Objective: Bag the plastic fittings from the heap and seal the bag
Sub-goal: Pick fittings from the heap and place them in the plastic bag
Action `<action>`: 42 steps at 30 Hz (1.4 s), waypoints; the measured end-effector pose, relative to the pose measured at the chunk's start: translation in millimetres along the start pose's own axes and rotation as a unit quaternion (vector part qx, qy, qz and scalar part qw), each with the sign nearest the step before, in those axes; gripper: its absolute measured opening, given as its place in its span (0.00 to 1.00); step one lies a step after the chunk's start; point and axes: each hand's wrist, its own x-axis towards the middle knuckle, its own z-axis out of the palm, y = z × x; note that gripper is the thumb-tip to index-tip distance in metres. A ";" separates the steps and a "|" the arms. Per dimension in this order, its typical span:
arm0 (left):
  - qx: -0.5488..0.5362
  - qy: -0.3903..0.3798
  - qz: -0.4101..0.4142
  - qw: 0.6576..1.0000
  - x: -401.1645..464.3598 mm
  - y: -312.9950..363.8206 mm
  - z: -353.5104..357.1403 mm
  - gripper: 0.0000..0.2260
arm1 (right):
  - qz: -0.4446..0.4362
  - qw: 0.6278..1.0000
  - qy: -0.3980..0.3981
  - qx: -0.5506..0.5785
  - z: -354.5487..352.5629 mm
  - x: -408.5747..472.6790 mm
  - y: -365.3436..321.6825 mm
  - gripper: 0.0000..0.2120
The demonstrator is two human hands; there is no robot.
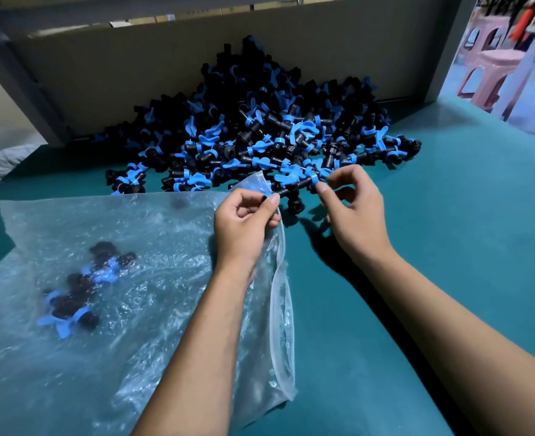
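1. Two hands pinch fittings at the heap's (253,127) near edge: my left hand (244,221) also grips the bag's (128,278) mouth, my right hand (351,209) curls round a fitting (294,187).
2. Few fittings lie bagged, so I judge filling is under way.
3. Next: drop these inside.

Two bare forearms, no sleeves

No readable text, label, brand, number or sign is showing anywhere; any markings are appearing too blurred to read.
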 end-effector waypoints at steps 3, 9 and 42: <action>0.007 0.020 0.022 1.000 1.0 -0.1 -0.4 0.07 | -0.088 0.990 -0.089 -0.064 4.7 -6.3 -5.9 0.13; 0.041 0.008 0.056 0.998 -4.6 5.8 5.5 0.08 | -0.104 0.988 -0.084 -0.079 4.3 -6.1 -6.4 0.16; 0.013 0.088 0.043 0.995 5.3 28.2 -16.5 0.07 | -0.032 0.996 -0.062 -0.047 -1.3 -7.1 -8.7 0.12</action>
